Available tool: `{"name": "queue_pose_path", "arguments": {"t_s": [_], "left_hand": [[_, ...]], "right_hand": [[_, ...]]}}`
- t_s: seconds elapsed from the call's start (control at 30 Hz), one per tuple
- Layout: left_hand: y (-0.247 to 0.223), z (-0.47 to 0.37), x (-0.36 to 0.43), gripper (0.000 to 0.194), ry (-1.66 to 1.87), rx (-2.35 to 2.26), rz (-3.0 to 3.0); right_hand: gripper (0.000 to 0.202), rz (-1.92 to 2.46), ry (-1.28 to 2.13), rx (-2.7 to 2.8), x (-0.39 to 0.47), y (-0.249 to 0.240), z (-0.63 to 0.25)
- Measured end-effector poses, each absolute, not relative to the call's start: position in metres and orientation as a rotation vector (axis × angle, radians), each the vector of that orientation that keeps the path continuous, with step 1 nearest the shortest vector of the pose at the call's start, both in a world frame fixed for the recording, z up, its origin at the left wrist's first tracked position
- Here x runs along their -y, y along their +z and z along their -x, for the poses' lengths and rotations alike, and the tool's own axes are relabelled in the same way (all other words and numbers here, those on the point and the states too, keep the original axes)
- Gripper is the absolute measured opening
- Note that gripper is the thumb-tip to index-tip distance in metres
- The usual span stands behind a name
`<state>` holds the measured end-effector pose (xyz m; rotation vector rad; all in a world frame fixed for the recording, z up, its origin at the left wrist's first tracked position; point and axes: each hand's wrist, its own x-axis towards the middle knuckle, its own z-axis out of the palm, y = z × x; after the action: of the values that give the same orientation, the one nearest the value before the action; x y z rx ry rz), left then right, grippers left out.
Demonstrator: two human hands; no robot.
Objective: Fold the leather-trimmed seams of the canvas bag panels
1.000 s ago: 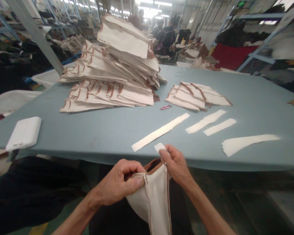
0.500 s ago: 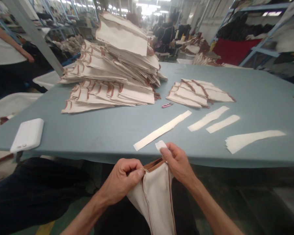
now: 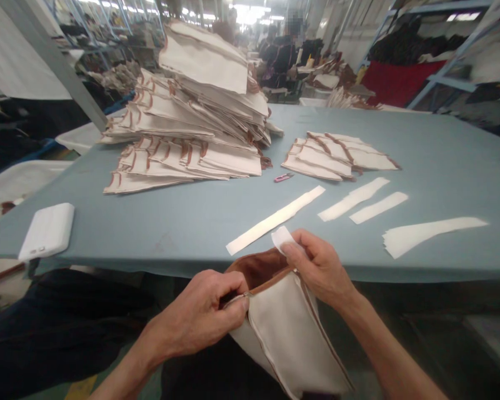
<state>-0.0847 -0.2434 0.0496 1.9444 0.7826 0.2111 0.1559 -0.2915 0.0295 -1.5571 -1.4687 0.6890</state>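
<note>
Cream and brown all over my surface [image 3: 158, 222]: tall pile [image 3: 191, 125] on the left, smaller pile [image 3: 325, 158] mid-right, fan of strips [image 3: 425, 230] further right. Can't say which pile is the finished one, but I'd guess plenty is left, and this fabric piece [image 3: 287, 333] looks half-done at best, opening spread, brown inside showing. My left fingers [image 3: 232, 282] pinch the opening's left end, the piece hangs below, and my right fingers [image 3: 312, 244] clamp a white strip [image 3: 281, 236] poking up at its right end. Can't tell if they've got fabric too.
</note>
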Motion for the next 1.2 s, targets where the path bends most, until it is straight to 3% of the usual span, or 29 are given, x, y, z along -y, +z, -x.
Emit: {"name": "queue_pose_path", "arguments": {"t_s": [0.2, 0.37, 0.43, 0.63, 0.93, 1.2], "left_hand": [[0.024, 0.072, 0.273, 0.028, 0.376, -0.792, -1.765], [0.013, 0.062, 0.279, 0.036, 0.527, -0.912, -1.555], [0.013, 0.060, 0.278, 0.032, 0.589, -0.924, -1.485], [0.013, 0.068, 0.277, 0.033, 0.571, -0.980, -1.396], [0.018, 0.070, 0.287, 0.043, 0.539, -0.965, -1.365], [0.019, 0.075, 0.288, 0.040, 0.523, -0.985, -1.394]], "right_hand": [[0.030, 1.567, 0.676, 1.484, 0.300, 0.047, -0.159], [0.029, 1.403, 1.259, 1.353, 0.325, 0.068, -0.127], [0.026, 1.466, 1.330, 1.348, 0.332, 0.065, -0.114], [0.034, 1.594, 1.335, 1.358, 0.344, 0.043, -0.105], [0.049, 1.715, 1.027, 1.458, 0.354, 0.039, -0.086], [0.027, 1.707, 0.825, 1.544, 0.356, 0.035, -0.086]]}}
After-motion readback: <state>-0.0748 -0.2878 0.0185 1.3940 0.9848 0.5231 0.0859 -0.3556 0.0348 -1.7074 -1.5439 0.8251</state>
